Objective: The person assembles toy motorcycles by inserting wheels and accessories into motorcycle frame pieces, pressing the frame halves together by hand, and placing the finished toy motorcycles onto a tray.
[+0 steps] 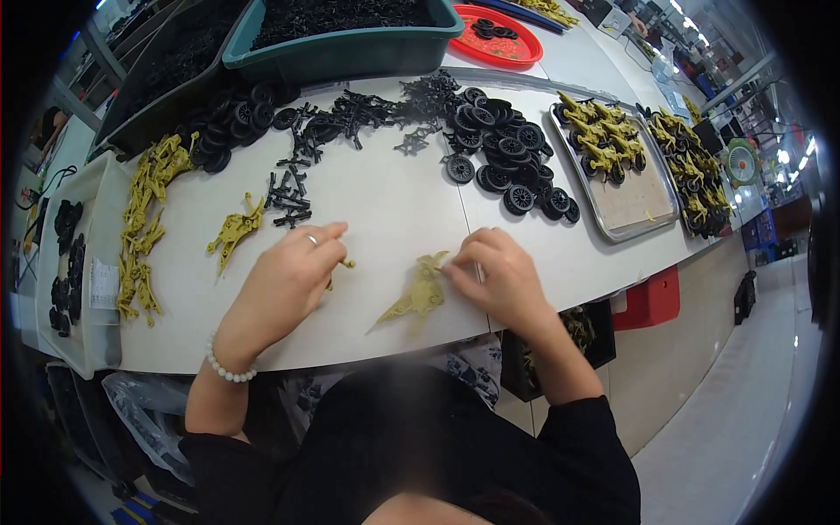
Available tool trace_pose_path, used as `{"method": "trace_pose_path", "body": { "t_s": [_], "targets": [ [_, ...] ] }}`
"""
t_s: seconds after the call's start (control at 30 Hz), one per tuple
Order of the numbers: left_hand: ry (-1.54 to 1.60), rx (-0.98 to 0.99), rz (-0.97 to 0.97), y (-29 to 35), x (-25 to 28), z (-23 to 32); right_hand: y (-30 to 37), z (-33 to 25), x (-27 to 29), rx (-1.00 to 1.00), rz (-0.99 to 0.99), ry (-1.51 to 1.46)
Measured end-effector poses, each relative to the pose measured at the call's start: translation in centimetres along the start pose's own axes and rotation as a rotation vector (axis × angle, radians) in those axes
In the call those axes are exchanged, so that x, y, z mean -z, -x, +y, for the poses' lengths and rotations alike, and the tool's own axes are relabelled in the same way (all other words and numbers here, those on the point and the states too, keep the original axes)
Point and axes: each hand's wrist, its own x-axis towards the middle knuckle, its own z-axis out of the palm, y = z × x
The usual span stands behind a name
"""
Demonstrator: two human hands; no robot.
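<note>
My right hand [499,273] pinches the upper end of a yellow plastic frame part [418,293], flat, pointed and smeared by motion, over the white tabletop. My left hand [293,284], with a ring and a beaded bracelet, is closed on another yellow plastic part [347,263]; fingers cover most of it. Beyond the left hand lies a loose yellow frame part [236,229]. Small black plastic pieces [289,197] are strewn past it. Farther off, to the right, spoked black toy wheels [512,144] lie in a heap.
Yellow parts [144,210] pile up at left beside a white tray [105,236] of black pieces. A teal bin [341,52] and a red tray [516,52] stand behind. A metal tray [626,206] at right holds yellow assemblies with wheels. Below the table edge is a red bin [649,302].
</note>
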Motion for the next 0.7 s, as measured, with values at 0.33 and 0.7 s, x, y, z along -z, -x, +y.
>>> {"method": "trace_pose_path", "body": {
  "t_s": [0.33,0.7],
  "targets": [
    [0.035,-0.035,0.026,1.0,-3.6,5.3,-9.0,5.9,1.5,0.067,0.030,0.239],
    [-0.096,-0.052,0.050,2.7,-6.2,4.6,-12.2,4.7,-1.1,0.106,-0.282,0.467]
  ]
}}
